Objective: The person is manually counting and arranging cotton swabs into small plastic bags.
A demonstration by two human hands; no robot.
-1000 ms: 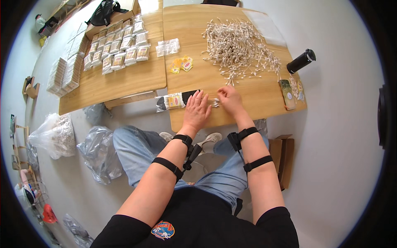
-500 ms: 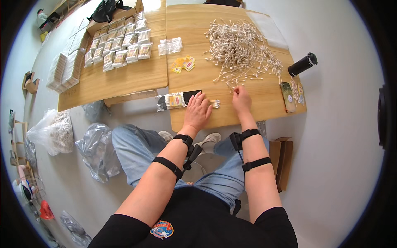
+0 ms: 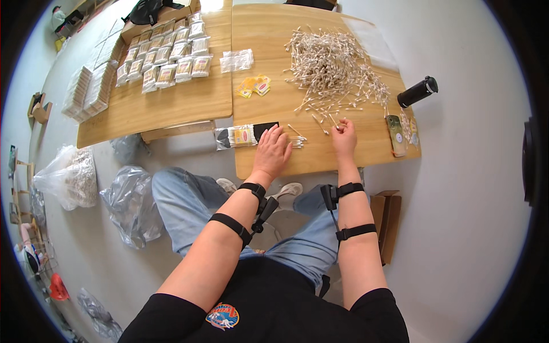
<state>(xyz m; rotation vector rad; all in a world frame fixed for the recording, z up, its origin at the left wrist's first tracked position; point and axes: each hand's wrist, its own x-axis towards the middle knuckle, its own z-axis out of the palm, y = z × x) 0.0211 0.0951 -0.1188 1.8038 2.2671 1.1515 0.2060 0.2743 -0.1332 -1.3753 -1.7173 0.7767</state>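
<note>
My left hand (image 3: pixel 271 151) lies with outstretched fingers over the right end of a black flat piece (image 3: pixel 265 129) and some cotton swabs (image 3: pixel 297 141), whose tips stick out beside the fingers. Left of it, a clear pouch (image 3: pixel 222 139) holds a row of white swabs with a yellow label (image 3: pixel 243 135). My right hand (image 3: pixel 345 139) is closed in a pinch at the near edge of the loose swabs. One cotton swab (image 3: pixel 333 120) appears to be between its fingertips, though they partly hide it. Another loose swab (image 3: pixel 320 124) lies just left of this hand.
A large swab heap (image 3: pixel 329 60) covers the table's far right. Yellow label cards (image 3: pixel 254 86) and clear bags (image 3: pixel 236 60) lie left of it. Filled swab packs (image 3: pixel 166 74) stand in rows at far left. A phone (image 3: pixel 396 135) and black bottle (image 3: pixel 418 91) are at right.
My right hand has shifted a little to the right and turned. A single swab now lies at a slant just right of my left fingers. The left hand stays nearly in place.
</note>
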